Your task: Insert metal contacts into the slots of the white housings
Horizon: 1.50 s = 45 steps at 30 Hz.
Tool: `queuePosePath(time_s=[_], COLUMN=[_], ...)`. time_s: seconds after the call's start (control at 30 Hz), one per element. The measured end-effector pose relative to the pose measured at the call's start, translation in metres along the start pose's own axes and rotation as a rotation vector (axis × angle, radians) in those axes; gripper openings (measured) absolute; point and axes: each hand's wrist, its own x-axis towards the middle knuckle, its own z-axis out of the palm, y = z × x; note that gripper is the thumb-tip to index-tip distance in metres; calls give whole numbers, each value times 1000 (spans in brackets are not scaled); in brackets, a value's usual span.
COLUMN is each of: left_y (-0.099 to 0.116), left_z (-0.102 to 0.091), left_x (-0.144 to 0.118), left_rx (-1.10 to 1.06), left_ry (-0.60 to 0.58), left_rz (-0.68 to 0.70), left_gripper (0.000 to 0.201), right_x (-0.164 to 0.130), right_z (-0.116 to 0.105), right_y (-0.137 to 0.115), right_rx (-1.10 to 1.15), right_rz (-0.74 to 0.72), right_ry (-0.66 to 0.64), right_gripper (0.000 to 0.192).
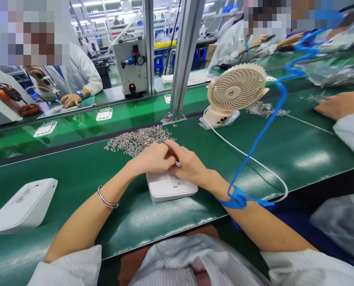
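My left hand (153,159) and my right hand (185,163) meet fingertip to fingertip over the far edge of a flat white plastic housing (168,188) on the green mat. A tiny pale part shows between the fingertips; which hand pinches it is hard to tell. Just beyond the hands lies a heap of small silvery metal parts (138,140). My left wrist carries a metal bangle (106,200), my right wrist a blue strap (239,198) with a coiled blue cord.
Another white housing (22,206) lies at the left. A beige desk fan (235,93) with a white cable stands beyond on the right. Other white pieces (104,114) ride the conveyor belt. Co-workers' hands (340,104) work nearby. A metal post (184,59) rises ahead.
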Motion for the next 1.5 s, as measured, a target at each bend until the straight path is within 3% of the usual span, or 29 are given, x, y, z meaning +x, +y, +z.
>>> queuePosePath(time_s=[0.13, 0.33, 0.47, 0.87, 1.13, 1.27, 1.5], left_y=[-3, -4, -6, -1, -4, -3, -3], left_z=[3, 5, 7, 8, 13, 17, 17], left_x=[3, 5, 8, 9, 11, 12, 13], left_rx=[-78, -151, -132, -110, -92, -88, -67], left_ry=[-7, -22, 21, -6, -43, -115, -132], left_rz=[18, 47, 14, 56, -118, -114, -88], left_gripper=[20, 22, 26, 25, 22, 18, 17], right_x=[-2, -7, -6, -3, -18, -24, -24], right_z=[1, -7, -12, -27, -33, -26, -22], right_y=[-5, -8, -7, 0, 9, 8, 1], right_rx=[18, 65, 91, 452, 198, 46, -117], right_rz=[-1, 34, 106, 286, 85, 51, -11], right_ry=[51, 179, 195, -63, -254, -249, -254], right_gripper=[60, 34, 14, 12, 18, 22, 23])
